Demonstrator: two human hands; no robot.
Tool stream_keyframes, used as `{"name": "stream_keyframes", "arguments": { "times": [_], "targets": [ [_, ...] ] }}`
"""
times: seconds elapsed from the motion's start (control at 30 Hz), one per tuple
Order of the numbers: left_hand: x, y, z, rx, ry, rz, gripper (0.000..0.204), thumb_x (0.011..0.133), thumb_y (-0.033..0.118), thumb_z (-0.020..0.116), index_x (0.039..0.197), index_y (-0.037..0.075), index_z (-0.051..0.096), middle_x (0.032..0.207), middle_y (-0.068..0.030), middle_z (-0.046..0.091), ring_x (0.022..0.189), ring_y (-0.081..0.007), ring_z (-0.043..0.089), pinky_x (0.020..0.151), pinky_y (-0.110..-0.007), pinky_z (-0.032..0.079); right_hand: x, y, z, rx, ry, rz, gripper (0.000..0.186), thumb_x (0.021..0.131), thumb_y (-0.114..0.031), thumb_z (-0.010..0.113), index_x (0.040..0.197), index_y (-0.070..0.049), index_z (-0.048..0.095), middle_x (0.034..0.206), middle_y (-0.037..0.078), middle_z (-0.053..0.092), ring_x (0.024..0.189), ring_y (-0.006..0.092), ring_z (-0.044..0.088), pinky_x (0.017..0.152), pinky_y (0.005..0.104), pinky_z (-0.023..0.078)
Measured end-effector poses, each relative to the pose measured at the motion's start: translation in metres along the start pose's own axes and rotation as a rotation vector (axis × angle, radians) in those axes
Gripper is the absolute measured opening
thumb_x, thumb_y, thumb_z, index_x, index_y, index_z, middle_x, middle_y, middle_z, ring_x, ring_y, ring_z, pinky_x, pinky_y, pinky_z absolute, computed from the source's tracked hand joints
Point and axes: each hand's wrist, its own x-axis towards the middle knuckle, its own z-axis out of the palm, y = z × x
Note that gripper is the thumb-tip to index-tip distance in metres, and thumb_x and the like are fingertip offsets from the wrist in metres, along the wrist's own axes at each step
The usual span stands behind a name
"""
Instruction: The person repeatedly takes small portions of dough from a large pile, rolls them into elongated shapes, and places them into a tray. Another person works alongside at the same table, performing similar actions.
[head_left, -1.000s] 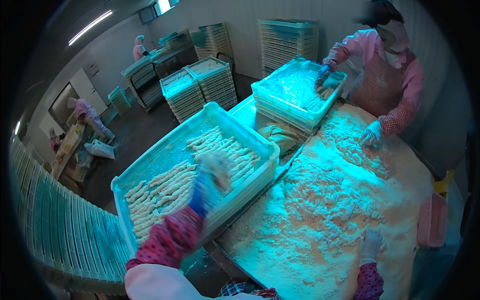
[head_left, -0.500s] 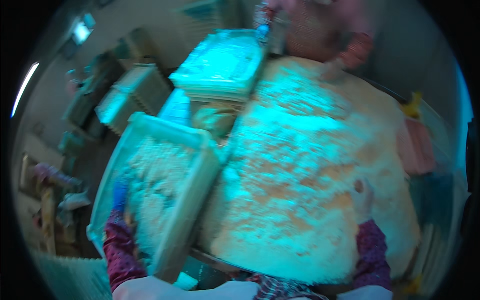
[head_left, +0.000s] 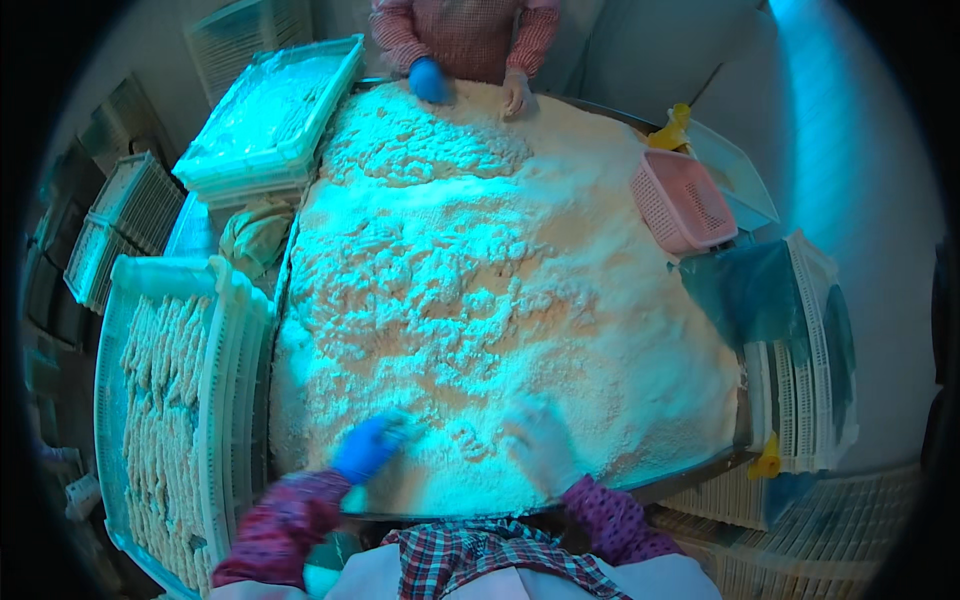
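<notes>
Head view: crumb heap (head_left: 500, 290) covers the table edge to edge. Left hand (head_left: 368, 448), blue glove, and right hand (head_left: 540, 440), crumb-caked, both rest spread and empty on its near edge. Best to work shallow, keeping crumbs off the rim. Tray of coated sticks (head_left: 165, 400) sits just left; another person's hands (head_left: 470, 85) are at the far edge.

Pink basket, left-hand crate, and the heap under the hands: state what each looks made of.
Pink basket: apparently moulded plastic, matte, with a fine mesh of holes. Crate: pale rigid plastic, likely, with slotted ribbed walls. Heap: loose, dry, crumb-like coating, white and clumpy, dented around the left hand and right hand.
</notes>
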Motion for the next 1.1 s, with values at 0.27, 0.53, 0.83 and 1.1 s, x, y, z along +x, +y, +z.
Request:
{"name": "stream_keyframes", "arguments": {
  "times": [0.27, 0.53, 0.83, 1.1],
  "targets": [
    [0.058, 0.051, 0.122, -0.500, 0.203, 0.043, 0.048, 0.085, 0.015, 0.063, 0.129, 0.009, 0.046, 0.109, -0.0116, 0.060, 0.097, -0.0242, 0.059, 0.083, -0.035, 0.048, 0.002, 0.041, -0.024, 0.632, 0.602, 0.525, 0.031, 0.078, -0.007, 0.064, 0.108, -0.007, 0.060, 0.110, 0.011, 0.059, 0.099, 0.0280, 0.057, 0.091, 0.0397, 0.043],
    [0.038, 0.051, 0.105, 0.146, 0.211, 0.334, 0.049, 0.081, 0.018, 0.068, 0.125, 0.007, 0.049, 0.112, -0.0139, 0.058, 0.101, -0.0293, 0.058, 0.088, -0.037, 0.046, 0.001, 0.026, -0.045, -0.062, -0.042, 0.039, 0.046, 0.071, -0.018, 0.071, 0.115, -0.014, 0.059, 0.112, 0.009, 0.060, 0.100, 0.0296, 0.056, 0.089, 0.0410, 0.043],
    [0.058, 0.074, 0.087, -0.950, 0.335, 0.007, 0.031, 0.092, 0.015, 0.055, 0.121, 0.004, 0.052, 0.110, -0.0089, 0.061, 0.089, -0.0201, 0.062, 0.071, -0.032, 0.051, 0.005, 0.054, -0.017, 0.376, 0.313, 0.413, 0.023, 0.082, -0.014, 0.061, 0.104, -0.007, 0.056, 0.092, 0.007, 0.059, 0.082, 0.0233, 0.058, 0.076, 0.0336, 0.048],
    [0.038, 0.073, 0.065, 0.346, -0.030, 0.229, 0.038, 0.085, 0.018, 0.061, 0.123, 0.015, 0.054, 0.104, -0.0140, 0.063, 0.087, -0.0317, 0.062, 0.073, -0.041, 0.050, 0.023, 0.026, -0.059, 0.380, 0.555, 0.012, 0.021, 0.080, -0.008, 0.065, 0.099, -0.004, 0.058, 0.100, 0.010, 0.061, 0.089, 0.0211, 0.059, 0.081, 0.0312, 0.048]
  ]
}}
